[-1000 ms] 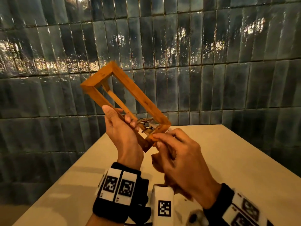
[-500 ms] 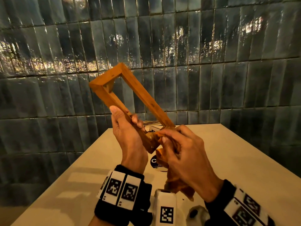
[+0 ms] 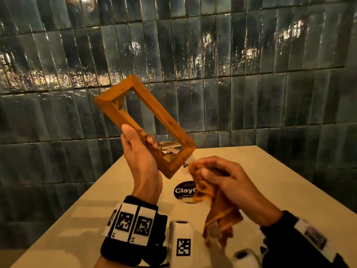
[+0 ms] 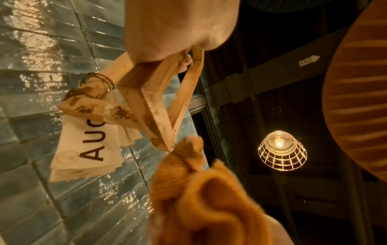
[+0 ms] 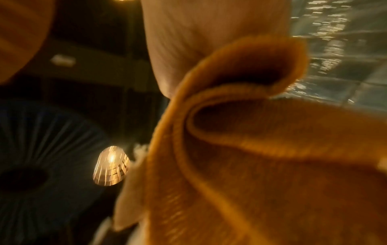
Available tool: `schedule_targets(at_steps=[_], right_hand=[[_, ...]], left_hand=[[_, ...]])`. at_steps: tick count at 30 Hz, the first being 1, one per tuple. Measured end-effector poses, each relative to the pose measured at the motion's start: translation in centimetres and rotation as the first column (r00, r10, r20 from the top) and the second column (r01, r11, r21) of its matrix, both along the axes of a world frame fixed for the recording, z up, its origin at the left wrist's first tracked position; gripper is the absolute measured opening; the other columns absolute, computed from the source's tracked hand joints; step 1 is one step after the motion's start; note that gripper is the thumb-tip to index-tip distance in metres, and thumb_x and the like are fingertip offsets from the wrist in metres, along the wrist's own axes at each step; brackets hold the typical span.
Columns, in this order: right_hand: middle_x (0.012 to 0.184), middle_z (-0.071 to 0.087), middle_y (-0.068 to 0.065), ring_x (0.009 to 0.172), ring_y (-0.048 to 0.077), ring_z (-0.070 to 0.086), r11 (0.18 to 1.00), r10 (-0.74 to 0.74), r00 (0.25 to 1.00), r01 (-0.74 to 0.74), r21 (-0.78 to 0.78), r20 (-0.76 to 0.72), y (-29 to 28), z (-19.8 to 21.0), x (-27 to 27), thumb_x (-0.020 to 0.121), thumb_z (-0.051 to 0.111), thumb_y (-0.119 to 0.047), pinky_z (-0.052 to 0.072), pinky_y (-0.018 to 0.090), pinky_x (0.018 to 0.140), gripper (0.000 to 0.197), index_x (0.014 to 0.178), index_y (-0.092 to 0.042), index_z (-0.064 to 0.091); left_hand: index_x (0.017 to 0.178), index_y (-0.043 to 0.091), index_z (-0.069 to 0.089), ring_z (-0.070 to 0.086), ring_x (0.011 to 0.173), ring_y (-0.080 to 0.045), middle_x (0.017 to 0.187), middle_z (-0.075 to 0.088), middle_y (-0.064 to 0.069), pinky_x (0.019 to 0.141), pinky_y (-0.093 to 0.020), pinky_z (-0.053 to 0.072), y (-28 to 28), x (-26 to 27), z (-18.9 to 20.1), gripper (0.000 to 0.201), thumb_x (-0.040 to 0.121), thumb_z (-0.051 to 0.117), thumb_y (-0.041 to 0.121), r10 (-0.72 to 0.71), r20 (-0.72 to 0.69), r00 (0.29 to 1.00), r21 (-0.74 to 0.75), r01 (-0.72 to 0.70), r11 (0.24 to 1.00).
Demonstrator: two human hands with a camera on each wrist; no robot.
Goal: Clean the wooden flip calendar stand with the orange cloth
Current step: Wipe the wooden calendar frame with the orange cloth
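My left hand [image 3: 140, 151] grips the wooden flip calendar stand [image 3: 119, 111] by its lower left rail and holds it tilted in the air above the table. The left wrist view shows the stand [image 4: 150, 102] from below, its cards [image 4: 83, 149] hanging on rings and reading "AU". My right hand [image 3: 218, 176] holds the bunched orange cloth [image 3: 218, 217] just right of and below the stand's lower corner, a small gap apart. The cloth [image 5: 261, 157] fills the blurred right wrist view, and its tip [image 4: 188, 149] sits near the corner in the left wrist view.
A beige table [image 3: 270, 190] stretches ahead with a dark round "Clay" sticker [image 3: 183, 190] on it. A dark glossy tiled wall [image 3: 231, 74] stands behind. Above hangs a caged lamp [image 4: 281, 150].
My right hand with the cloth has come off the stand's lower corner and dropped to the right. The left hand has turned the stand so more of its face shows.
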State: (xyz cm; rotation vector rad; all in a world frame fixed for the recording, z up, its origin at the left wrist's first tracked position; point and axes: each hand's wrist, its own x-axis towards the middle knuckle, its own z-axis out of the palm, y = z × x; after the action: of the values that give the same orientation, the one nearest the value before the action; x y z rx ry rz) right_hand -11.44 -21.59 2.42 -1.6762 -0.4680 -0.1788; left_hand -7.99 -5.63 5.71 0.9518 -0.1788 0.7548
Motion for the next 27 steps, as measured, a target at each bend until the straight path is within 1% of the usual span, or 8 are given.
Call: schedule_targets(at_steps=[3,6,9,12,14,17,21,27], right_hand=[[0.079,0.072,0.004,0.065,0.014,0.068,0.932,0.125,0.970,-0.043,0.360,-0.208,-1.7,0.9,0.6,0.080,0.060,-0.016,0.054,0.022,0.055,0.024,0.100,-0.027,0.066],[0.078,0.071,0.009,0.064,0.017,0.068,0.863,0.192,0.949,-0.042,0.503,-0.252,-2.7,1.6,1.3,0.070,0.063,-0.024,0.056,0.027,0.055,0.047,0.116,-0.018,0.059],[0.079,0.071,0.010,0.063,0.020,0.068,0.838,0.195,0.953,-0.040,0.544,-0.231,-3.1,2.1,1.7,0.069,0.063,-0.027,0.057,0.030,0.057,0.050,0.114,-0.007,0.058],[0.076,0.069,0.011,0.056,0.019,0.066,0.800,0.222,0.951,-0.052,0.598,-0.214,-3.1,2.4,2.0,0.069,0.062,-0.027,0.057,0.030,0.054,0.039,0.103,-0.007,0.061],[0.073,0.069,0.009,0.056,0.017,0.066,0.784,0.231,0.952,-0.061,0.618,-0.200,-2.7,2.7,2.1,0.068,0.061,-0.027,0.056,0.028,0.053,0.034,0.097,-0.010,0.062],[0.074,0.071,0.009,0.056,0.017,0.067,0.777,0.213,0.957,-0.045,0.628,-0.195,-2.1,3.0,2.1,0.067,0.063,-0.026,0.056,0.027,0.049,0.036,0.100,-0.013,0.061],[0.075,0.072,0.011,0.055,0.018,0.067,0.797,0.158,0.973,-0.026,0.603,-0.167,-1.4,3.3,1.7,0.065,0.067,-0.021,0.055,0.028,0.046,0.042,0.105,-0.011,0.058],[0.086,0.072,0.014,0.068,0.020,0.068,0.829,0.177,0.971,-0.057,0.556,-0.164,-0.9,4.2,1.3,0.061,0.070,-0.018,0.057,0.031,0.064,0.051,0.109,-0.005,0.060]], left_hand=[[0.087,0.026,0.049,0.046,0.055,-0.007,0.059,0.048,0.006,0.063,-0.027,0.043,-0.3,-0.2,-0.1,0.033,0.094,0.030,0.051,0.029,0.000,1.000,0.084,-0.029,0.996],[0.085,0.028,0.048,0.049,0.052,-0.003,0.060,0.050,0.006,0.059,-0.024,0.045,-1.1,-0.3,-0.4,0.030,0.094,0.030,0.049,0.054,-0.004,0.999,0.190,-0.053,0.980],[0.094,0.027,0.046,0.049,0.050,-0.002,0.063,0.049,0.003,0.055,-0.019,0.046,-1.6,-0.2,-0.8,0.029,0.092,0.029,0.050,0.057,0.008,0.998,0.252,-0.057,0.966],[0.104,0.026,0.045,0.050,0.052,-0.003,0.065,0.047,0.002,0.055,-0.015,0.049,-1.6,0.0,-0.9,0.039,0.083,0.031,0.056,0.026,-0.004,1.000,0.288,-0.023,0.957],[0.097,0.031,0.043,0.053,0.060,-0.007,0.072,0.049,-0.001,0.060,-0.021,0.050,-1.7,0.0,-0.7,0.032,0.078,0.040,0.057,0.000,0.001,1.000,0.328,0.000,0.945],[0.093,0.036,0.037,0.060,0.077,-0.015,0.085,0.052,-0.007,0.063,-0.022,0.045,-1.8,-0.3,-0.5,0.041,0.064,0.055,0.060,0.003,-0.025,1.000,0.425,0.008,0.905],[0.093,0.032,0.037,0.060,0.080,-0.014,0.081,0.054,-0.001,0.068,-0.026,0.047,-1.9,-1.0,-0.1,0.049,0.058,0.063,0.054,-0.037,-0.056,0.998,0.479,0.060,0.876],[0.098,0.036,0.036,0.068,0.083,-0.019,0.096,0.065,-0.012,0.066,-0.025,0.048,-2.0,-1.5,0.0,0.063,0.052,0.078,0.050,-0.203,-0.129,0.971,0.498,0.240,0.833]])
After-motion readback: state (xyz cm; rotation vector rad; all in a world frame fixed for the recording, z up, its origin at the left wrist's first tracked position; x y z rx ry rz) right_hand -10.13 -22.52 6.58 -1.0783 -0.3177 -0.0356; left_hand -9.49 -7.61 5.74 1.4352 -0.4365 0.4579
